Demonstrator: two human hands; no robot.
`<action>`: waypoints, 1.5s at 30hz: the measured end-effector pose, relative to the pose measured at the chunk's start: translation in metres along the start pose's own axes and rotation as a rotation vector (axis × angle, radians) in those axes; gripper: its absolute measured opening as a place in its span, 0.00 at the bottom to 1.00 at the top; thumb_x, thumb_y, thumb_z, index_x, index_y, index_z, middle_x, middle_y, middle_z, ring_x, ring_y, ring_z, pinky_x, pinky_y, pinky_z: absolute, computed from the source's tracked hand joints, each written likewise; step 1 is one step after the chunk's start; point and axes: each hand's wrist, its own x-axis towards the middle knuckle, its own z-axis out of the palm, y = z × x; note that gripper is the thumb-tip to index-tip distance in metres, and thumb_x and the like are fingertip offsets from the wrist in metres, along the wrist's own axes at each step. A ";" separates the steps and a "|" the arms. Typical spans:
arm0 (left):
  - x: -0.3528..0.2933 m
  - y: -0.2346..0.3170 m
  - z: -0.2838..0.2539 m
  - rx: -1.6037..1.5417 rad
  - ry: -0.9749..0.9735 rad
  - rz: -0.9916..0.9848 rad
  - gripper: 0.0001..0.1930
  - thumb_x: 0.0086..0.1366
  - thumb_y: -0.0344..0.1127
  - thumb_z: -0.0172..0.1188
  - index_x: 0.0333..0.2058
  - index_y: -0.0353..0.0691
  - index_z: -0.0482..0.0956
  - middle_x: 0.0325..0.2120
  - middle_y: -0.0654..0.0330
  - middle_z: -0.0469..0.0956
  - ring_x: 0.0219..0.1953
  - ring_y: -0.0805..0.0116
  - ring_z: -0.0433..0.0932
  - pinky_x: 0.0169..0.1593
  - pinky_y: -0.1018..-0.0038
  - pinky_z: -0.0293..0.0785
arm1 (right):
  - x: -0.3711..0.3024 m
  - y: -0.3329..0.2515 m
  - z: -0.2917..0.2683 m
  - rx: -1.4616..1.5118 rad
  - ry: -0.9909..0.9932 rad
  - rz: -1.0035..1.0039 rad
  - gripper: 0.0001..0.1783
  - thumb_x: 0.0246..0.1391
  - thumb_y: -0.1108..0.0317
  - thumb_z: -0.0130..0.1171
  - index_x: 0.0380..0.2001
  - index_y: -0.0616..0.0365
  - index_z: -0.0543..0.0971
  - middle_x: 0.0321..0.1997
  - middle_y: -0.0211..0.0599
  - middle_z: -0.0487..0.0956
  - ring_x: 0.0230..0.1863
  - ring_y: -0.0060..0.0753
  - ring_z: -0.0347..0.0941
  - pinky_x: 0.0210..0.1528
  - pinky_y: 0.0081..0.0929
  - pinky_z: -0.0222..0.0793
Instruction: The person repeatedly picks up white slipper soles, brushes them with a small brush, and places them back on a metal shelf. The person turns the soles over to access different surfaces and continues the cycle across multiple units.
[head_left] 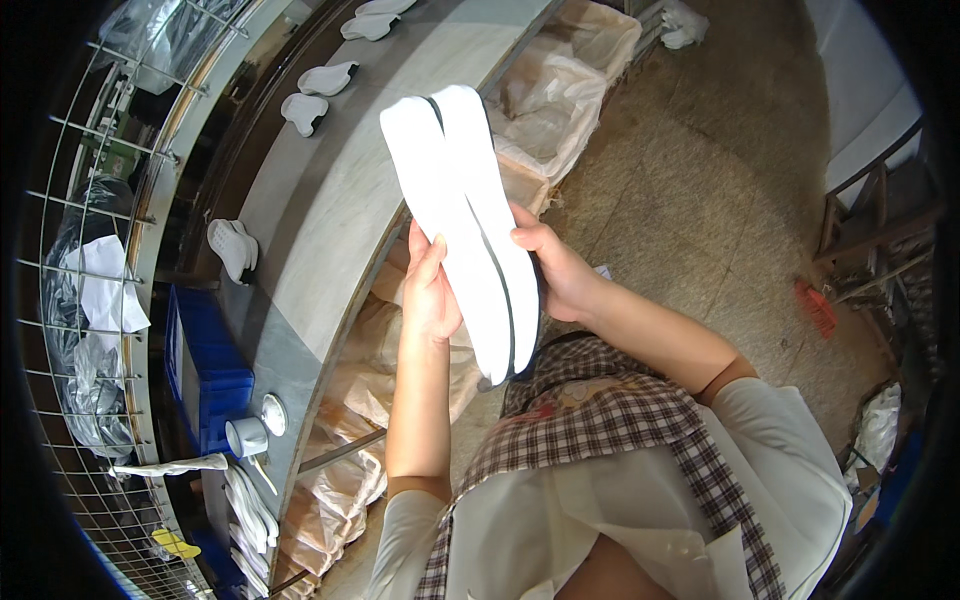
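Observation:
A pair of white shoe soles (462, 200) is held up in front of me, side by side and lengthwise, with a dark line running between them. My left hand (432, 290) is closed on their left edge, its thumb lying on the white face. From the other side my right hand (562, 268) grips the right sole, thumb along the edge and fingers hidden behind. The soles' undersides cannot be seen.
A curved grey table (330, 230) runs along my left. On it are white soles (233, 250), a blue bin (215, 385), a white mug (246, 437) and stacked white strips (250, 510). Lined crates (545, 110) stand beside it. Wire mesh (85, 320) rises far left.

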 end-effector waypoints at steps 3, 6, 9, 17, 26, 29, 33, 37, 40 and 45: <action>0.000 0.005 -0.006 -0.005 -0.045 -0.018 0.28 0.66 0.29 0.48 0.63 0.48 0.51 0.57 0.52 0.65 0.56 0.55 0.69 0.56 0.57 0.73 | -0.002 0.003 0.002 -0.044 -0.027 -0.040 0.40 0.50 0.64 0.46 0.66 0.62 0.48 0.64 0.45 0.60 0.64 0.36 0.58 0.64 0.33 0.56; 0.000 0.003 -0.015 -0.062 -0.111 -0.023 0.28 0.66 0.30 0.49 0.63 0.53 0.54 0.58 0.52 0.64 0.57 0.54 0.69 0.56 0.55 0.72 | -0.003 0.009 -0.001 -0.069 -0.071 -0.083 0.44 0.48 0.65 0.48 0.67 0.65 0.44 0.68 0.47 0.52 0.69 0.38 0.49 0.68 0.34 0.47; 0.000 0.001 -0.024 -0.067 -0.157 -0.012 0.28 0.66 0.31 0.50 0.63 0.56 0.55 0.58 0.54 0.65 0.57 0.52 0.69 0.56 0.53 0.72 | -0.004 0.014 -0.004 -0.145 -0.069 -0.099 0.45 0.48 0.66 0.48 0.67 0.65 0.44 0.69 0.48 0.51 0.70 0.39 0.47 0.69 0.36 0.45; -0.002 0.000 -0.031 0.030 -0.206 0.136 0.34 0.63 0.27 0.55 0.64 0.55 0.52 0.59 0.56 0.64 0.59 0.55 0.66 0.58 0.56 0.69 | -0.010 0.008 -0.010 -0.363 -0.073 -0.062 0.40 0.52 0.66 0.51 0.66 0.65 0.49 0.66 0.46 0.57 0.67 0.37 0.53 0.66 0.35 0.51; -0.003 0.003 -0.045 0.128 -0.163 0.152 0.30 0.62 0.28 0.58 0.62 0.45 0.57 0.57 0.58 0.66 0.57 0.58 0.68 0.58 0.60 0.69 | -0.012 0.002 -0.017 -0.646 -0.126 -0.158 0.37 0.54 0.59 0.60 0.62 0.64 0.60 0.61 0.44 0.61 0.64 0.37 0.55 0.64 0.35 0.54; -0.003 0.000 -0.045 0.082 -0.189 0.092 0.25 0.62 0.28 0.56 0.58 0.37 0.63 0.52 0.53 0.71 0.52 0.58 0.73 0.54 0.61 0.74 | -0.015 -0.001 -0.013 -0.831 -0.165 -0.262 0.41 0.53 0.57 0.62 0.63 0.64 0.58 0.61 0.45 0.59 0.65 0.39 0.52 0.64 0.35 0.52; -0.002 -0.003 -0.041 0.029 -0.187 0.051 0.25 0.62 0.39 0.58 0.53 0.29 0.68 0.46 0.48 0.76 0.45 0.58 0.78 0.47 0.64 0.79 | -0.021 -0.006 -0.004 -0.879 -0.189 -0.269 0.45 0.51 0.53 0.63 0.65 0.63 0.55 0.60 0.47 0.59 0.64 0.42 0.52 0.66 0.36 0.49; -0.002 -0.003 -0.041 -0.007 -0.205 0.046 0.25 0.61 0.39 0.59 0.53 0.29 0.68 0.46 0.48 0.76 0.46 0.59 0.78 0.47 0.64 0.78 | -0.021 -0.006 0.003 -0.883 -0.134 -0.245 0.45 0.51 0.53 0.63 0.65 0.62 0.56 0.61 0.47 0.58 0.64 0.43 0.52 0.65 0.36 0.50; -0.005 -0.001 -0.043 -0.007 -0.173 0.104 0.21 0.61 0.28 0.58 0.54 0.33 0.68 0.47 0.51 0.75 0.47 0.58 0.77 0.48 0.64 0.78 | -0.021 -0.008 0.005 -0.896 -0.089 -0.219 0.41 0.51 0.54 0.63 0.62 0.63 0.60 0.61 0.49 0.59 0.64 0.43 0.54 0.64 0.36 0.52; -0.006 0.003 -0.050 0.198 -0.158 0.218 0.24 0.61 0.29 0.60 0.56 0.38 0.66 0.50 0.57 0.73 0.53 0.63 0.73 0.55 0.64 0.70 | -0.018 -0.011 -0.008 -0.772 -0.107 -0.095 0.33 0.50 0.61 0.65 0.57 0.63 0.66 0.53 0.37 0.71 0.51 0.27 0.69 0.46 0.25 0.69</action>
